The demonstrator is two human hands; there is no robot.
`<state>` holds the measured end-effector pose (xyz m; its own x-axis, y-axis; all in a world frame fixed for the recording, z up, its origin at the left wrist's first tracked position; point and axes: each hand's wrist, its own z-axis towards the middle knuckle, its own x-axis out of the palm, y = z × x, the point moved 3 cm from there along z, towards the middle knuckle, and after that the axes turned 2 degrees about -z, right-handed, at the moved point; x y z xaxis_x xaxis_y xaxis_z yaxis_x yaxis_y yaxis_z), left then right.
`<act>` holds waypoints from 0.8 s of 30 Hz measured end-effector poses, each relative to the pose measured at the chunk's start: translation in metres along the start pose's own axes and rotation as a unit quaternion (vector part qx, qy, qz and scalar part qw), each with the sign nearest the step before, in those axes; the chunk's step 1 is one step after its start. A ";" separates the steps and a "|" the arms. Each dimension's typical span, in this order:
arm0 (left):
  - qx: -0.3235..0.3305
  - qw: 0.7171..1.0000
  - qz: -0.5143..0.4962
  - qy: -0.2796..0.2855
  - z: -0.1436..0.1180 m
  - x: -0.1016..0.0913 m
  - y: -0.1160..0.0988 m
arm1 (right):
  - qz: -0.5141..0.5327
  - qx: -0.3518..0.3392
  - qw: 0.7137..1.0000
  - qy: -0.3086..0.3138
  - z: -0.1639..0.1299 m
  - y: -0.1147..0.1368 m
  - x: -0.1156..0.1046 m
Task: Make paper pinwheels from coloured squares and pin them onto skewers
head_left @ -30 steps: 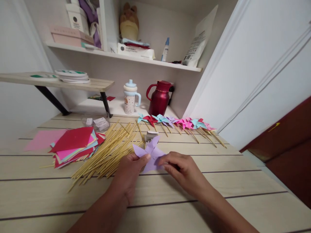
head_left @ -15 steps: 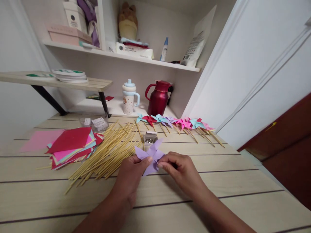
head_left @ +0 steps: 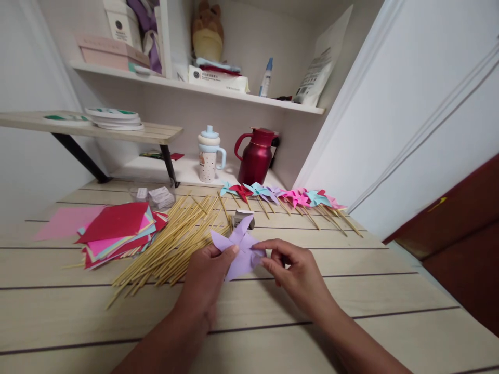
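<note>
The purple pinwheel is between the hands, apparently lifted a little off the near-middle of the tabletop. The left hand pinches it, thumb on top toward the centre and fingers behind. The right hand is at the right blade, index fingertip at the paper and thumb just below; whether they grip the edge I cannot tell.

The likeliest trouble is the folds springing loose, should the left thumb ease off, since it seems to do most of the holding. Too hard a pull on the right blade might crease or tear the thin paper. A careless push farther could nudge the box beyond it, or the sticks to the left.

The pinwheel's face tips up toward the near side. Being about as wide as tall, it has no clear long axis; one blade points far and slightly right, another left.
</note>
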<state>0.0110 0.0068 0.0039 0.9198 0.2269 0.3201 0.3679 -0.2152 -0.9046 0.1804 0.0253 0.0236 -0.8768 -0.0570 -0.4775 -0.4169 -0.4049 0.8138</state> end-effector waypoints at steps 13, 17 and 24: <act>-0.012 0.996 0.073 0.047 -0.003 0.006 0.001 | 0.199 0.182 0.961 0.059 0.008 -0.013 -0.013; -0.007 0.992 0.107 0.069 -0.003 0.007 0.003 | 0.220 0.195 0.949 0.116 0.005 -0.014 -0.004; 0.005 0.987 0.142 0.080 -0.002 0.007 0.004 | 0.234 0.203 0.940 0.140 0.004 -0.018 0.001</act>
<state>0.0197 0.0056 0.0030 0.9956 0.0059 0.0935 0.0922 -0.2392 -0.9666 0.1854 0.0362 0.0099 -0.9129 -0.4040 -0.0586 -0.1089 0.1026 0.9887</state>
